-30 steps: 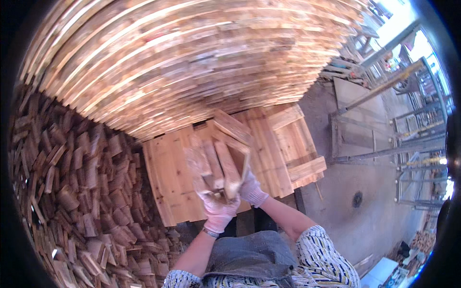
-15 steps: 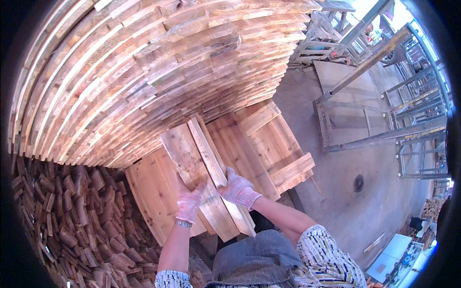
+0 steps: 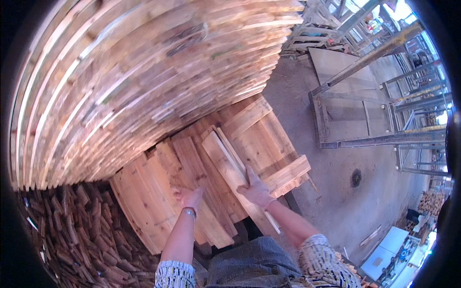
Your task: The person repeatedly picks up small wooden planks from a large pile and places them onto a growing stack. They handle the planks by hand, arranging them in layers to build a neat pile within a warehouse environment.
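Wooden planks lie side by side in front of me. My right hand (image 3: 257, 192), in a thin pale glove, grips the edge of a light plank (image 3: 224, 161), its thumb on the top face. A second narrow board shows along that plank's right edge. To the left, my gloved left hand (image 3: 190, 198) is over a wide light board (image 3: 168, 165), fingers apart and slightly blurred, with nothing held. Whether its fingertips touch the board I cannot tell. A reddish plank (image 3: 194, 161) runs between the two hands.
A tall stack of boards (image 3: 158, 86) rises ahead. Loose wood offcuts (image 3: 81, 235) are heaped at left. A crosspiece (image 3: 288, 174) lies across the boards at right. Beyond are a concrete floor (image 3: 331, 192), a metal frame (image 3: 365, 142) and a pale bench (image 3: 384, 252).
Both hands were on the tilted planks. My right hand has carried a plank to the right and lower; my left hand has let go and is over the boards at left.
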`<move>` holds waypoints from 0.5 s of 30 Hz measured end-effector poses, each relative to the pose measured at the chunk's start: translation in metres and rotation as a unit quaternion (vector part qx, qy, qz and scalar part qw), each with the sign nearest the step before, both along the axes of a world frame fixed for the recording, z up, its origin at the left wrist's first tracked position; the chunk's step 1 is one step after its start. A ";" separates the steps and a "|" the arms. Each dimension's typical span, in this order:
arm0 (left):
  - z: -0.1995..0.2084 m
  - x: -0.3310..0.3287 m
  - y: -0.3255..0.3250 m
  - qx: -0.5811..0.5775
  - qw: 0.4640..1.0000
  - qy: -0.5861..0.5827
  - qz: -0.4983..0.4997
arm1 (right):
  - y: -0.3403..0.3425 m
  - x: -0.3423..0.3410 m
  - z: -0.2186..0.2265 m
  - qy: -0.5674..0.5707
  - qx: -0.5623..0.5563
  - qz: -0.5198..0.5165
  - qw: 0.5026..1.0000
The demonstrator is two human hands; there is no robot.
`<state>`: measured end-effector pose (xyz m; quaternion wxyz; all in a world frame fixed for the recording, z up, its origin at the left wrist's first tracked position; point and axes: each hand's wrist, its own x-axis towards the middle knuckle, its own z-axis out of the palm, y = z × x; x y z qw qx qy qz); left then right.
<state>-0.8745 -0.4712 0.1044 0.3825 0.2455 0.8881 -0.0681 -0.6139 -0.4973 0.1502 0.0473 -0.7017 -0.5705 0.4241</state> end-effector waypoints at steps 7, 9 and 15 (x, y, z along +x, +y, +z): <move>-0.012 -0.003 -0.004 -0.005 0.999 -0.003 -0.033 | 0.072 0.113 -0.068 0.162 -0.018 -0.096 0.982; -0.020 -0.007 -0.003 -0.010 0.999 0.017 -0.037 | 0.074 0.102 -0.084 0.123 0.000 -0.076 0.989; 0.004 0.004 0.006 -0.019 1.000 -0.011 -0.008 | 0.084 0.069 -0.030 -0.121 0.024 -0.002 0.992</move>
